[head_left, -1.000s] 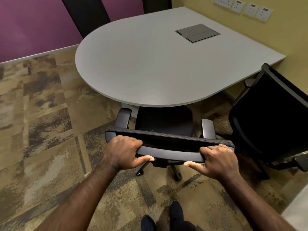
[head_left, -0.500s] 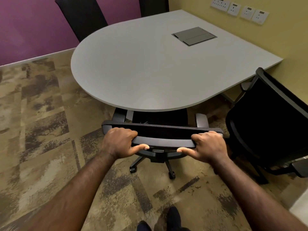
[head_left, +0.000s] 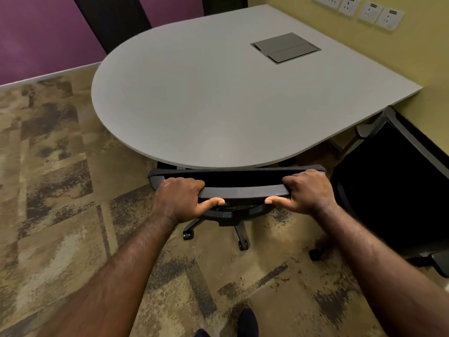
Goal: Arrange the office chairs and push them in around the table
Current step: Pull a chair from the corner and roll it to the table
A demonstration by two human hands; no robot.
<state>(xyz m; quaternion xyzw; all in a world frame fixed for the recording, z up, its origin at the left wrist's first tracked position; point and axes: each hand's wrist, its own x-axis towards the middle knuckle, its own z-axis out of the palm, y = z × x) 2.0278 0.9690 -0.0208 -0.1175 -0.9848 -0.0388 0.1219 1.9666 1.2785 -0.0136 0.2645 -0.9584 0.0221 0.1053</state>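
Chair in hand: a black office chair (head_left: 237,177) stands at the rounded near end of the desk, its seat hidden under the desktop; only the top of the backrest, part of the star base and two castors show.
Left hand (head_left: 181,199): clamped on the left part of the backrest's top rail, fingers curled over the front, thumb stretched along the rail's near face.
Right hand (head_left: 307,193): clamped on the right part of the same rail in a mirrored grip, thumb pointing inward toward the other thumb.
Desk (head_left: 194,93): grey top, rounded toward the camera, its straight far end against the yellow wall; a grey flip-lid cable box (head_left: 285,47) is set into the surface.
Second chair (head_left: 393,186): black, just right of the held chair, at the desk's right side near the yellow wall, turned at an angle.
Third chair (head_left: 114,19): a dark backrest beyond the desk's far left edge, before the purple wall.
Sockets (head_left: 369,9): a row of white plates on the yellow wall.
Floor: patterned brown carpet (head_left: 53,190); dark shoe tips at the bottom edge.
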